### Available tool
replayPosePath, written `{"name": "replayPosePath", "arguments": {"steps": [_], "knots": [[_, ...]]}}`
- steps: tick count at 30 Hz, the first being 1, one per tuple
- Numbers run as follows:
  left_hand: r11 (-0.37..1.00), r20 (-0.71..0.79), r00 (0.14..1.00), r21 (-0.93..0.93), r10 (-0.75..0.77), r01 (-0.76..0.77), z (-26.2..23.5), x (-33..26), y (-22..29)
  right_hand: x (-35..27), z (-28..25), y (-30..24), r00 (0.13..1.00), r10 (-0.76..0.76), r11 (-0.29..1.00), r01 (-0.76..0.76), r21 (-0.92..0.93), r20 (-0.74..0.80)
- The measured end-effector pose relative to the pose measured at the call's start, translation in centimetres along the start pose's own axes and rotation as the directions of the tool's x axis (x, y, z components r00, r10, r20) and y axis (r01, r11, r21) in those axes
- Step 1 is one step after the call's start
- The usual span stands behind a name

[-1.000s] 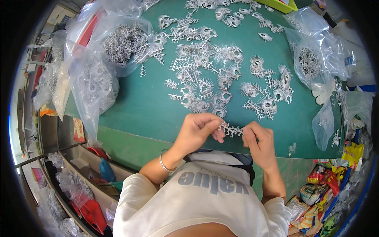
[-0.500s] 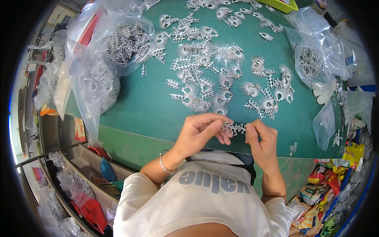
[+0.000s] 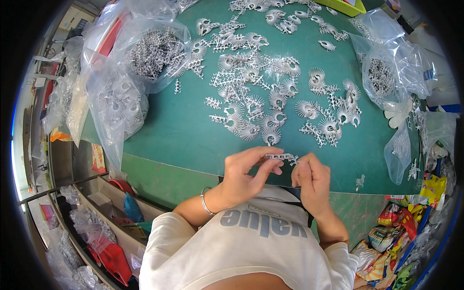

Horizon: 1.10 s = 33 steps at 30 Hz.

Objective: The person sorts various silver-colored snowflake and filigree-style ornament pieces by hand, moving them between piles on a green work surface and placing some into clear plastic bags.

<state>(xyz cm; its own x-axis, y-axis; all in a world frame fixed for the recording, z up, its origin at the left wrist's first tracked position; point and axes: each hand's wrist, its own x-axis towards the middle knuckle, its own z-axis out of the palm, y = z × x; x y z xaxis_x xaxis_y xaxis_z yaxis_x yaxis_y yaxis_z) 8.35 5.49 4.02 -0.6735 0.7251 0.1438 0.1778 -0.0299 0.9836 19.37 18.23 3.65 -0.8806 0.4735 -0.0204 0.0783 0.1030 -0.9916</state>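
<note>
Just over the near edge of the green table (image 3: pixel 183 130), my left hand (image 3: pixel 244 174) pinches a small grey branched metal piece (image 3: pixel 282 156) between thumb and fingers. My right hand (image 3: pixel 311 179) is closed at the other end of that piece; its fingertips hide what they grip there. Beyond my hands lie many grey round, spoked metal pieces (image 3: pixel 271 135) and toothed strips (image 3: pixel 227 78), partly heaped over each other. A smaller group of spoked pieces (image 3: pixel 329 127) rests to the right.
Clear plastic bags of grey pieces (image 3: pixel 154 53) stand at the table's left, with another bag (image 3: pixel 381 77) on the right. A yellow-green tray (image 3: pixel 345 7) sits at the far edge. Open drawers (image 3: pixel 108 208) are at lower left; colourful packages (image 3: pixel 394 220) fill the lower right.
The branched piece has been tilted and turned, now showing a narrower side. My right hand has come slightly left and lower, its fingers curled more; my left hand has dropped a little.
</note>
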Motion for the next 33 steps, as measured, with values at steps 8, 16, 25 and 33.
{"name": "replayPosePath", "arguments": {"steps": [8,16,25,33], "knots": [[0.847,0.151,0.94,-0.408,-0.304,0.34,-0.9,0.6,0.2,-0.2,-0.2,-0.5,0.982,0.136,0.944,-0.169,0.284,0.134],[0.546,0.404,0.821,-0.614,-0.404,0.571,-2.0,1.6,-0.4,1.2,-2.1,0.2,0.964,0.067,0.947,-0.142,0.287,0.256],[0.935,0.101,0.981,-0.3,-0.167,0.19,-0.5,0.5,1.2,-0.3,-0.3,-0.3,0.992,-0.079,0.996,0.082,-0.022,0.094],[0.873,0.086,0.949,-0.374,-0.305,0.314,-0.9,1.5,-2.7,3.0,-3.3,1.4,0.91,-0.371,0.65,0.114,-0.751,-0.183]]}}
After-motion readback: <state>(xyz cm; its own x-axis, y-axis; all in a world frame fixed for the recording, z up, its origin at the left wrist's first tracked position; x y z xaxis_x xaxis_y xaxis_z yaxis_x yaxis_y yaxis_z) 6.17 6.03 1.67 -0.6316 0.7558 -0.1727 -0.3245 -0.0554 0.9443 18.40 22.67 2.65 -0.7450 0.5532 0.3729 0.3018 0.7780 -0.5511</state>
